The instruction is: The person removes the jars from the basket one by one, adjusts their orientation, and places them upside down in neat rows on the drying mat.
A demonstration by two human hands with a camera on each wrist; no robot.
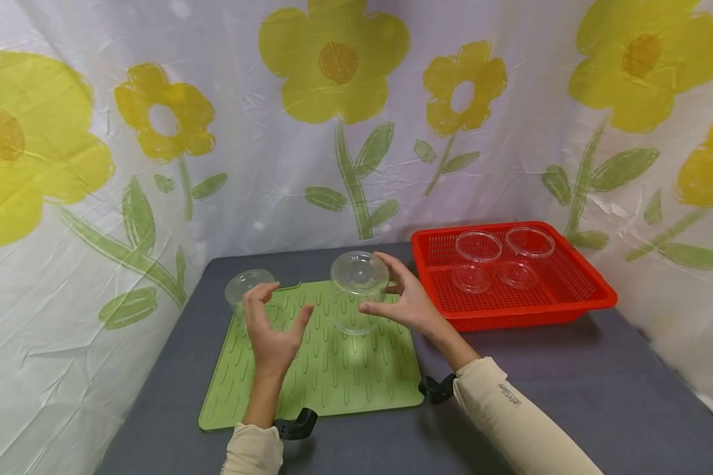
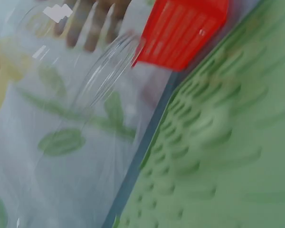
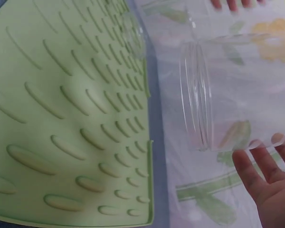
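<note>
Head view: left fingers (image 1: 257, 305) apart, gap, right fingers (image 1: 397, 265) round clear jar (image 1: 350, 298) near red basket's edge (image 1: 419, 256)

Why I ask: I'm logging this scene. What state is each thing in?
Green mat: lying flat.
Held jar: mouth down, raised above the mat.
Right grip: curved around the held jar.
Left grip: holding nothing.
Left jar: standing at the mat's far left corner.
Red basket: upright, two jars inside.
Left basket jar: standing.
Right basket jar: standing.
Flowered backdrop: hanging, creased.
Wristbands: worn, one per wrist.
</note>
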